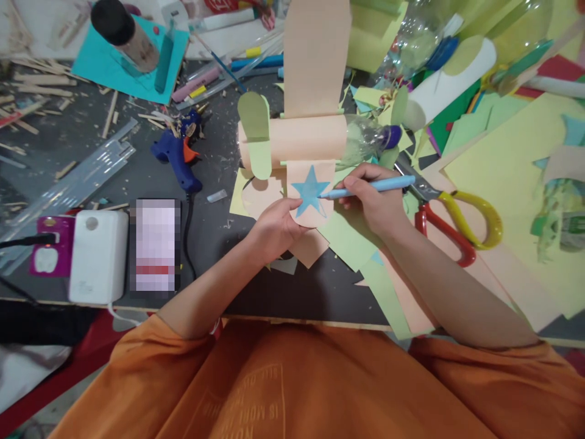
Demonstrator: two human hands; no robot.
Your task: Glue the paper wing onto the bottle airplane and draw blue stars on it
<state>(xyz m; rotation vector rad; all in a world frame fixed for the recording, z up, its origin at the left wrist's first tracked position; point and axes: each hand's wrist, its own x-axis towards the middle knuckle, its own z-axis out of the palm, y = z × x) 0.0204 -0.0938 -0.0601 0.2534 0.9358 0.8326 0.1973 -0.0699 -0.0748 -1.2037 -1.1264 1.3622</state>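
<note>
Two hands meet at the middle of a cluttered dark bench [214, 244], and the step in hand looks like colouring in a blue star [309, 190] on a rounded peach paper flap [315, 210]. At far left a white boxy adapter [98, 256] sits plugged in, smooth and matte, with loose wooden sticks [27, 91] scattered beyond it and a blue glue gun [178, 155] lying on its side nearer the centre. The left hand [274, 228] presses flat on the flap's lower left edge, fingers curled over the paper to pin it down. The flap hangs from a model aeroplane [297, 137] built on a clear plastic bottle wrapped in peach card, with pale green rounded propeller blades at its nose. The right hand [372, 201] pinches a light blue marker [370, 186] in a writing grip, its tip touching the star's right point. By my judgement the fill is nearly complete; finishing calls for short, steady strokes kept inside the outline while the thin paper stays pinned. Further right lie scissors [457, 213] with red and yellow handles on sheets of yellow-green paper [503, 164].
</note>
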